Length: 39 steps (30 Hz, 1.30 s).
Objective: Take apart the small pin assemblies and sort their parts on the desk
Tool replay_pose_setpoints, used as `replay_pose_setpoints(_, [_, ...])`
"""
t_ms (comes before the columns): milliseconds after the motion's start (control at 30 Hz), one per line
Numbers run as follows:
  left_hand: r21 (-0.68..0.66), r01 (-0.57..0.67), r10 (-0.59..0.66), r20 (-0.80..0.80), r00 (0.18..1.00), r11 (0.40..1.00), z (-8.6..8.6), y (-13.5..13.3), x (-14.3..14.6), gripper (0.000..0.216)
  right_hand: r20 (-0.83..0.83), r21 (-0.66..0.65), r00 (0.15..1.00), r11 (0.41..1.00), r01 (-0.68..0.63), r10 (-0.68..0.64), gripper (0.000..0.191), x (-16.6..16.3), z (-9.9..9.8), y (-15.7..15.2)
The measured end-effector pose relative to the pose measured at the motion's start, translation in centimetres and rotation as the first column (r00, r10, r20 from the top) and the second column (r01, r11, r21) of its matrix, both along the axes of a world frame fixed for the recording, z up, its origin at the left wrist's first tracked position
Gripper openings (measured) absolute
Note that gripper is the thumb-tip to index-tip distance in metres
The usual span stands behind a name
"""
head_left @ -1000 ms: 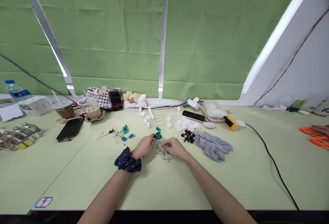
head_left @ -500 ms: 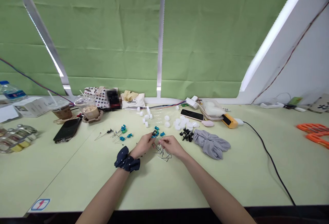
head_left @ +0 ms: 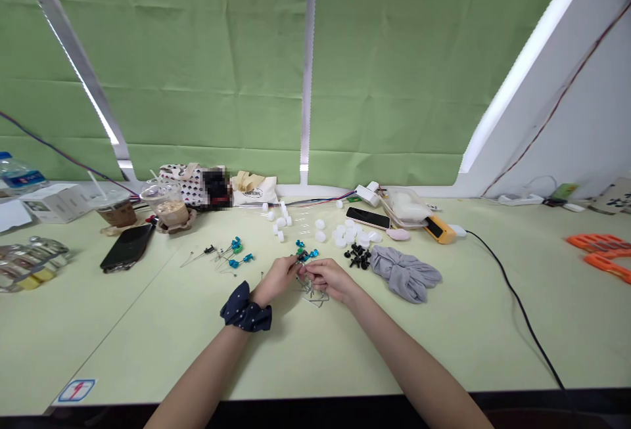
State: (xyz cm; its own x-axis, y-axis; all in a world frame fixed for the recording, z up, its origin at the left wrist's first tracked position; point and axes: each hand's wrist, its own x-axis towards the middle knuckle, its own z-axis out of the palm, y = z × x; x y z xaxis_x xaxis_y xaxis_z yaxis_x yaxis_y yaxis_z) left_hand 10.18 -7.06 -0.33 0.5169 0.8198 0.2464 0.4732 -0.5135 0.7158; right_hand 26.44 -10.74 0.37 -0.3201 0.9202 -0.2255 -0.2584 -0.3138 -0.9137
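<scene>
My left hand [head_left: 280,278], with a dark dotted scrunchie [head_left: 245,307] at its wrist, pinches a small black plastic part [head_left: 302,256]. The fingertips of my right hand [head_left: 331,276] are pressed together right beside it; what they hold is too small to make out. Below both hands lies a loose pile of bent metal rods [head_left: 315,299]. Just beyond the fingers are small blue pieces [head_left: 311,253] and a green one. To the left, rods fitted with blue parts [head_left: 240,263] and a rod with a black part [head_left: 209,250] rest on the table.
Black plastic parts [head_left: 357,257] and a grey cloth [head_left: 405,274] lie right of my hands. White caps [head_left: 351,234], clear tubes and a phone [head_left: 368,218] are farther back. Drink cups [head_left: 171,211] and a dark phone [head_left: 127,248] stand left. A black cable [head_left: 515,311] crosses the right side.
My right hand has come closer to my left, and their fingertips now meet at the black part. The view has shifted slightly.
</scene>
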Motion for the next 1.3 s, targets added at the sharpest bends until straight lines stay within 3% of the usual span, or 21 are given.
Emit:
replay_pose_setpoints(233, [0.067, -0.009, 0.01, -0.016, 1.0, 0.998, 0.3, -0.3, 0.1, 0.028, -0.165, -0.027, 0.985, 0.998, -0.052, 0.047, 0.018, 0.3, -0.1, 0.1])
replay_pose_setpoints(400, [0.105, 0.071, -0.066, -0.046, 0.997, 0.992, 0.9, -0.7, 0.0, 0.026, -0.041, -0.005, 0.999, 1.0, -0.003, 0.003, 0.021, 0.2, -0.1, -0.1])
replay_pose_setpoints(533, [0.108, 0.069, -0.06, -0.078, 0.995, 0.992, 0.8, -0.8, 0.1, 0.024, 0.242, 0.217, 0.957, 0.97, 0.109, -0.162, 0.023, -0.2, -0.8, -0.3])
replay_pose_setpoints(633, [0.078, 0.062, -0.059, -0.047, 0.997, 0.995, 0.7, -0.9, 0.3, 0.028, 0.453, 0.487, 0.815, 0.866, 0.114, -0.362, 0.022, -0.4, -1.5, -0.2])
replay_pose_setpoints(700, [0.065, 0.058, -0.056, -0.032, 0.998, 0.996, 0.7, -0.9, 0.3, 0.03, 0.511, 0.552, 0.749, 0.829, 0.09, -0.422, 0.022, -0.3, -1.8, -0.1])
replay_pose_setpoints(800, [0.059, 0.074, -0.071, -0.039, 0.997, 0.996, 1.0, -1.0, 0.3, 0.031, 0.49, 0.484, 0.787, 0.868, 0.112, -0.375, 0.019, 0.0, -1.8, 0.0])
replay_pose_setpoints(967, [0.079, 0.093, -0.089, -0.053, 0.995, 0.993, 1.3, -1.2, 0.3, 0.027, 0.28, 0.323, 0.914, 0.926, 0.197, -0.292, 0.021, 0.0, -1.6, 0.0])
replay_pose_setpoints(1167, [0.127, 0.076, -0.064, -0.096, 0.993, 0.989, 1.6, -1.6, 0.6, 0.028, 0.222, 0.261, 0.937, 0.942, 0.21, -0.27, 0.032, -0.1, -1.8, 0.1])
replay_pose_setpoints(1300, [0.136, 0.065, -0.047, -0.128, 0.991, 0.989, 1.5, -1.6, 0.6, 0.028, 0.228, 0.205, 0.956, 0.969, 0.137, -0.183, 0.037, 0.1, -1.4, -0.1])
